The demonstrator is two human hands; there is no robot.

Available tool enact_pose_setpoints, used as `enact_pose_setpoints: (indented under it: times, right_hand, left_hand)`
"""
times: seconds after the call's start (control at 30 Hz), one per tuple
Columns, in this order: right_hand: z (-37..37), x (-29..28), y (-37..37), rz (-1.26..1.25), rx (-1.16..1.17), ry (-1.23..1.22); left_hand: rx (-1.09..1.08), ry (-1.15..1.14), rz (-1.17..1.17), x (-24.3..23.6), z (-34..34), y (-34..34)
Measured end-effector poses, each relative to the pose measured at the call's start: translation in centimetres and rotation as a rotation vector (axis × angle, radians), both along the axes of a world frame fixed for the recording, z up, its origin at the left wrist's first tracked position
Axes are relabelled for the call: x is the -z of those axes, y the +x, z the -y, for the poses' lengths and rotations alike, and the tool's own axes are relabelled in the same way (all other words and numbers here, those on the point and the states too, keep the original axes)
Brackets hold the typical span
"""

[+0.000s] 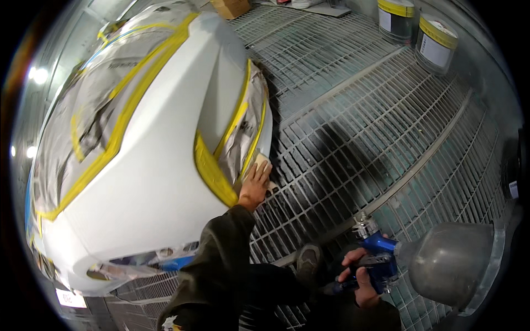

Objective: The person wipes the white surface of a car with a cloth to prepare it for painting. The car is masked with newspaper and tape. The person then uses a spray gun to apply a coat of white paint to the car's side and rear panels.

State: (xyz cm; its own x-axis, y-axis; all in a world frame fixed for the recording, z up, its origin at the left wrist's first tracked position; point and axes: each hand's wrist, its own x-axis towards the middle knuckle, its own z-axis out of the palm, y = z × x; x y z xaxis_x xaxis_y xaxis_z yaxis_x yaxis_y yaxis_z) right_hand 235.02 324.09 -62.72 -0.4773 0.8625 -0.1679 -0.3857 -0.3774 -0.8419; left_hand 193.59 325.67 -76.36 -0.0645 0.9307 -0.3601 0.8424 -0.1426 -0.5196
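Observation:
My left hand [255, 185] reaches to the side of a white car body [149, 182] and presses a pale tan cloth [263, 161] against it, fingers laid close together. Yellow masking tape [212, 171] and grey masking sheet [240, 140] cover the recess right beside that hand. Low on the right, my right hand [361, 276] is closed around the handle of a blue spray gun [381, 245]. A large translucent cup [452, 265] is fixed to the gun, and its silver nozzle end [364, 223] points away from me.
Metal floor grating [331, 165] runs under and beside the car, darkened near its edge. Two yellow-lidded buckets [436, 49] stand by the wall at the far right. A cardboard box [231, 7] sits at the back. My shoe [308, 262] shows below.

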Motion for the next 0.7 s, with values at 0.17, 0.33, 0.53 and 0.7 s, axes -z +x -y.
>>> enact_pose_setpoints:
  times: [0.17, 0.33, 0.53, 0.7]
  right_hand:
    - [-3.4, -0.9, -1.2, 0.085, 0.145, -0.070]
    - [-10.5, -7.9, -1.6, 0.239, 0.454, -0.006]
    - [-22.8, -22.7, -3.4, 0.561, 0.604, 0.283]
    - [-31.9, -34.5, -2.3, 0.622, 0.389, 0.537]
  left_hand:
    - [-0.359, 0.604, 0.601, 4.6, -9.5, -5.5]
    - [-0.209, 0.163, 0.330, 1.4, -9.8, 0.2]
    - [-0.714, 0.011, 1.116, -11.5, -0.7, 10.7]
    - [-0.760, -0.230, 1.684, -23.5, 3.5, 17.8]
